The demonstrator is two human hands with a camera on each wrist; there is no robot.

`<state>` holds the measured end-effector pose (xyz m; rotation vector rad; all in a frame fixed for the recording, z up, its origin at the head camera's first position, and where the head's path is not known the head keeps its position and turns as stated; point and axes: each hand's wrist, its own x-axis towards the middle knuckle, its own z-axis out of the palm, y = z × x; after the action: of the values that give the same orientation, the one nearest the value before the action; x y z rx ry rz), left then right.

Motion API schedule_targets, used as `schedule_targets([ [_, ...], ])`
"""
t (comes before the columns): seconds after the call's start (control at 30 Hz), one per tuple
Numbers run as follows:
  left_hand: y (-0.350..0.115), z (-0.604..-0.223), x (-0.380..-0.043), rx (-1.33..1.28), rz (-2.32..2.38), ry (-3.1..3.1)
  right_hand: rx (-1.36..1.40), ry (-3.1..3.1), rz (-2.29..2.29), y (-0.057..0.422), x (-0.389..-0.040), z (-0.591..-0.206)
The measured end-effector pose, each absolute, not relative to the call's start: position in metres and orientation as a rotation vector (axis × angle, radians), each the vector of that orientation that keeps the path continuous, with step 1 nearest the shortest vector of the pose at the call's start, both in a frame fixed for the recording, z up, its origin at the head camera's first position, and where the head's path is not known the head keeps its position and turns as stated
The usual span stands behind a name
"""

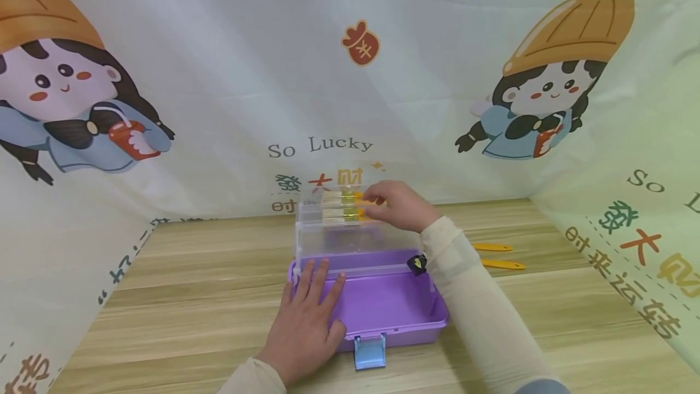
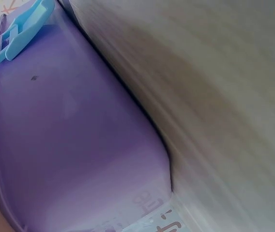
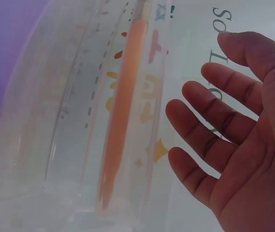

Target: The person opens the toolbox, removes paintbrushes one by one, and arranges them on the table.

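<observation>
A purple plastic box (image 1: 383, 303) stands with its clear lid (image 1: 328, 239) raised and its light blue latch (image 1: 370, 352) hanging at the front. Two paintbrushes (image 1: 341, 213) with pale bristles and gold ferrules lie in the clear upper part. One orange handle (image 3: 123, 111) shows there in the right wrist view. My right hand (image 1: 401, 204) is over the handle ends; in its wrist view the fingers are loosely bent, apart from the handle and holding nothing. With fingers spread, my left hand (image 1: 308, 324) rests on the box's left front rim; its wrist view shows mostly the purple wall (image 2: 74, 125).
Two yellow handles (image 1: 500, 264) lie on the wooden table (image 1: 219, 297) right of the box, partly behind my right forearm. A small black item (image 1: 417, 264) is beside my right sleeve. Printed white cloth (image 1: 262, 65) hangs behind and along both sides.
</observation>
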<state>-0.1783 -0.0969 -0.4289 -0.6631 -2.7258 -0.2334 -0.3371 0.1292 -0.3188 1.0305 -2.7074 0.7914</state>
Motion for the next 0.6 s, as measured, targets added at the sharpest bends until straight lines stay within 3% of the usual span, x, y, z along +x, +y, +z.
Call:
schedule_targets([
  [0.6, -0.0974, -0.4294, -0.1779, -0.666, -0.229, -2.719, 0.994, -2.887, 0.799, 0.1268, -0.3457, -0.3236],
])
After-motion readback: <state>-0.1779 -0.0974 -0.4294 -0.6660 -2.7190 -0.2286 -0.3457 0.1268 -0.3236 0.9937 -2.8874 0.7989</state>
